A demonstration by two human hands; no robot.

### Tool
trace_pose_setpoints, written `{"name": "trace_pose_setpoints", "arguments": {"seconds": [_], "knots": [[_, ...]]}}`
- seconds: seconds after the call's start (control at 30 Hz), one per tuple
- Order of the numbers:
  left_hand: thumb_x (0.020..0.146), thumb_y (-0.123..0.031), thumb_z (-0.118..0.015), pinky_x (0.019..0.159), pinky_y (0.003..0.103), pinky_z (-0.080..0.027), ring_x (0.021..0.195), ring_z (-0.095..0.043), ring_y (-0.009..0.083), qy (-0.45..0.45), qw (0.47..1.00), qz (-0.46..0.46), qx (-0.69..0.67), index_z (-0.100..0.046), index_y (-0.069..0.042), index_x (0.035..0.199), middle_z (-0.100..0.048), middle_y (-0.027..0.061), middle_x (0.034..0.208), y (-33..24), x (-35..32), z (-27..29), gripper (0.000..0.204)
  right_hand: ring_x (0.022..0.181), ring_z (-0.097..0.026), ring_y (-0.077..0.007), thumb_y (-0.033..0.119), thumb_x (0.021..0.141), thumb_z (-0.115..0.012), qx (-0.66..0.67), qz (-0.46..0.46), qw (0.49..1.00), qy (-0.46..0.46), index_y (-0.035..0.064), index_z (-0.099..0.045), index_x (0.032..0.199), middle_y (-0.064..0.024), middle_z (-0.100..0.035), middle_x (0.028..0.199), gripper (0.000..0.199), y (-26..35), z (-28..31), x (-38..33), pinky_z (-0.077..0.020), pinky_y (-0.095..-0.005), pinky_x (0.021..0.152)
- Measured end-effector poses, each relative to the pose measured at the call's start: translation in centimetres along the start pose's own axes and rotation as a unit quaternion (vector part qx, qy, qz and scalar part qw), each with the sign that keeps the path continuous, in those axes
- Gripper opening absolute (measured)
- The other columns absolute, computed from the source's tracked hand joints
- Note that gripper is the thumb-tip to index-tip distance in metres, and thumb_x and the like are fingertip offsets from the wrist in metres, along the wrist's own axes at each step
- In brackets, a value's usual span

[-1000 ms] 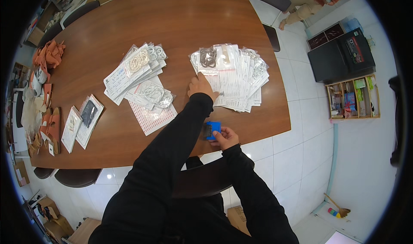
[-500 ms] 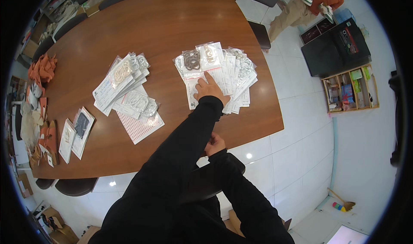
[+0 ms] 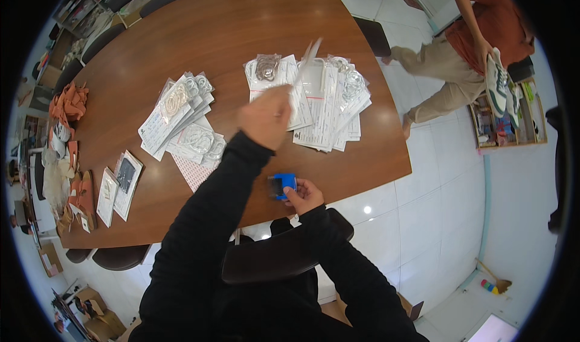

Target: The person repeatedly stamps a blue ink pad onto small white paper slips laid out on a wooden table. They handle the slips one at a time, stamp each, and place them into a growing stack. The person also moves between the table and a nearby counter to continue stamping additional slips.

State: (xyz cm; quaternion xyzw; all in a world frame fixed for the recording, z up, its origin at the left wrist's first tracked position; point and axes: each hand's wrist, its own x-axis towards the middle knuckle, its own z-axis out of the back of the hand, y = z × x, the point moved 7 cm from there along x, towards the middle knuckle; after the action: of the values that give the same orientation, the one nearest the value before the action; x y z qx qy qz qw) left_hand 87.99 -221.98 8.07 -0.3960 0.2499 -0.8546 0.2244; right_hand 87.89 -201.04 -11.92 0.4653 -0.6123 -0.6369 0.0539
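My left hand, blurred by motion, is closed on a thin white card tilted almost edge-on above the right-hand pile. That pile holds white cards with clear bags of coiled cords; a brown coil lies at its far left. Close to the table's near edge, my right hand grips a small blue-and-black block, its exact kind unclear. Left of my left hand sits another pile of cards with bagged cords. Below it are a bagged white coil and a red-patterned sheet.
Two flat packs lie toward the left on the brown table. Beyond them are brown shoes and orange fabric. A chair stands before me. At right, a person carries shoes.
My left hand has lifted off the right pile and moved left, taking a card up. The blue-and-black block has come into view in my right hand. The person at right has come nearer.
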Motion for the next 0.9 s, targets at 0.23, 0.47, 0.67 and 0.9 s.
{"name": "trace_pose_setpoints", "arguments": {"seconds": [0.23, 0.47, 0.67, 0.9], "knots": [[0.084, 0.002, -0.064, 0.074, 0.032, -0.055, 0.082, -0.07, 0.0259, 0.012, 0.996, 0.035, -0.078, -0.067, -0.001, 0.103, -0.071, 0.0144, 0.096, 5.3, -10.3, 15.6, 0.019, 0.074, -0.07, -0.0214, 0.014, 0.09, -0.072, 0.009, 0.032, 0.997, -0.07, -0.0077, -0.054, 0.119, -0.0168, -0.069, 0.095, 0.04, -0.3, 1.1, -0.5, -0.0599, -0.0304, 0.062], [0.074, 0.001, -0.069, 0.107, 0.054, -0.042, 0.124, -0.055, 0.0359, 0.246, 0.968, -0.052, -0.026, -0.064, -0.009, 0.106, -0.063, 0.0099, 0.125, 12.0, -27.1, 24.8, 0.034, 0.073, -0.07, -0.0261, 0.018, 0.091, -0.071, 0.05, 0.033, 0.984, -0.166, -0.0039, -0.053, 0.116, -0.0154, -0.067, 0.095, 0.038, -1.5, 0.0, -6.0, -0.0617, -0.0351, 0.06], [0.076, -0.03, -0.076, 0.115, 0.058, -0.027, 0.14, -0.035, 0.0368, 0.343, 0.938, -0.007, 0.056, -0.064, -0.011, 0.115, -0.045, 0.0134, 0.145, 14.5, -32.9, 25.7, 0.045, 0.071, -0.07, -0.0231, 0.023, 0.09, -0.072, -0.037, 0.027, 0.985, -0.167, 0.0002, -0.056, 0.112, -0.0114, -0.068, 0.09, 0.036, -4.7, -2.1, -5.1, -0.0585, -0.0307, 0.056], [0.075, -0.039, -0.078, 0.112, 0.059, -0.027, 0.136, -0.038, 0.0371, 0.289, 0.953, -0.013, 0.086, -0.061, -0.01, 0.123, -0.047, 0.0147, 0.141, 14.6, -32.7, 24.5, 0.059, 0.072, -0.07, -0.0248, 0.029, 0.088, -0.072, -0.079, 0.028, 0.982, -0.169, 0.0061, -0.056, 0.115, -0.0099, -0.068, 0.092, 0.039, -6.1, -0.1, -3.1, -0.0555, -0.033, 0.056]]}}
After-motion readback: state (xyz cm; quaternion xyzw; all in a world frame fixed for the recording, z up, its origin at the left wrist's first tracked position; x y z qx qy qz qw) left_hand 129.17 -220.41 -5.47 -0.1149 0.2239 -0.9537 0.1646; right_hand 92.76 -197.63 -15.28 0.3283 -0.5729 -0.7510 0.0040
